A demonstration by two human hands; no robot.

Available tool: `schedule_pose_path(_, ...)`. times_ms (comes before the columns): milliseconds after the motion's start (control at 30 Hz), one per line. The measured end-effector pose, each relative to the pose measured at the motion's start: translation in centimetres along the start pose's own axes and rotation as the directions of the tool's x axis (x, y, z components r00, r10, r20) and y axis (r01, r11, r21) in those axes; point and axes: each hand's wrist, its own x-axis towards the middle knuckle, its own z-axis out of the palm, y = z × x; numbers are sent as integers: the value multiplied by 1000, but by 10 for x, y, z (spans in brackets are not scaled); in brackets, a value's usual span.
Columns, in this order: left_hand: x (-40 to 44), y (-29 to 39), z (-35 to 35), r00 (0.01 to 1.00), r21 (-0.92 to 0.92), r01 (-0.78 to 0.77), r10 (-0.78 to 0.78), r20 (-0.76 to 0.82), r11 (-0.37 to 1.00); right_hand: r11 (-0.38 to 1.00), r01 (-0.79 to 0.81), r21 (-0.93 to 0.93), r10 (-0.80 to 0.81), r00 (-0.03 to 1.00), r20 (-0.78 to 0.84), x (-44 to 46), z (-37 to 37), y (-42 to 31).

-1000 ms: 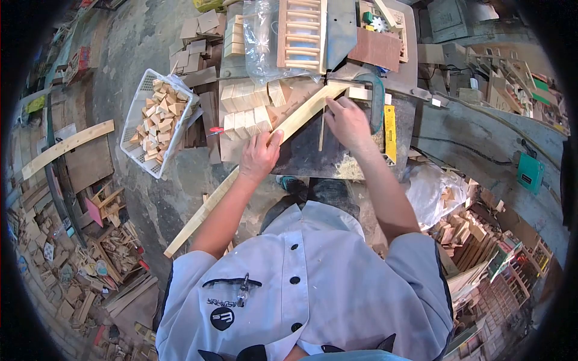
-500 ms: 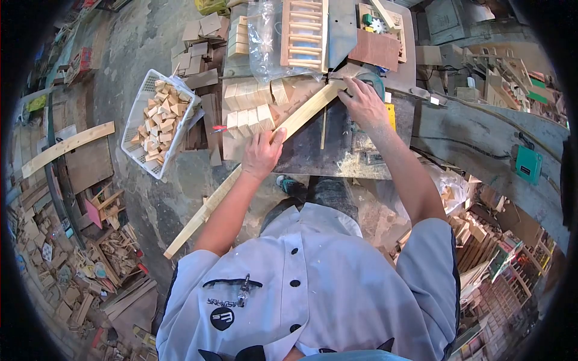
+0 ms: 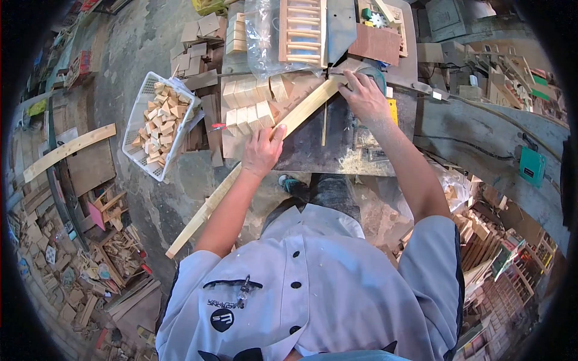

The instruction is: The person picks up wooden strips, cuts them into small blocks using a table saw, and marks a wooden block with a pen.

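Observation:
A long pale wooden strip [image 3: 308,112] lies diagonally over the worktable [image 3: 301,157], its lower end reaching past the table edge. My left hand [image 3: 262,150] is closed round the strip's middle, thumb on top. At the strip's upper end, my right hand [image 3: 365,97] has its fingers bent against the wood; whether they grip it is hard to tell. Two rows of cut wooden blocks [image 3: 248,118] stand left of the strip. A thin stick [image 3: 325,123] lies on the dark surface between my hands. Part of a yellow square [image 3: 392,111] shows behind my right wrist.
A white basket [image 3: 127,141] of wooden pieces stands at left. A slatted wooden frame [image 3: 303,33], plastic wrap [image 3: 259,39] and a brown board [image 3: 374,43] lie at the table's back. Sawdust [image 3: 356,161] covers the near edge. A green box [image 3: 531,166] is at right.
My right hand has moved right and slightly up, from beside the strip to its upper end. My left hand keeps its hold, and the strip has barely shifted.

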Motion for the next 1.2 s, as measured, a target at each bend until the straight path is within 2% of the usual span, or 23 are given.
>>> schedule_pose_path(433,25,-11,5,1000,24,-12,13,-9,1000,1000,5,-12,-6,997,-78,23,5,17)
schedule_pose_path(1033,71,-33,9,1000,22,-10,10,-13,1000,998,2,-65,-8,996,-85,66,6,44)
schedule_pose_path(1200,85,-36,13,1000,22,-14,15,-23,1000,997,-45,-57,44,999,-18,77,4,51)
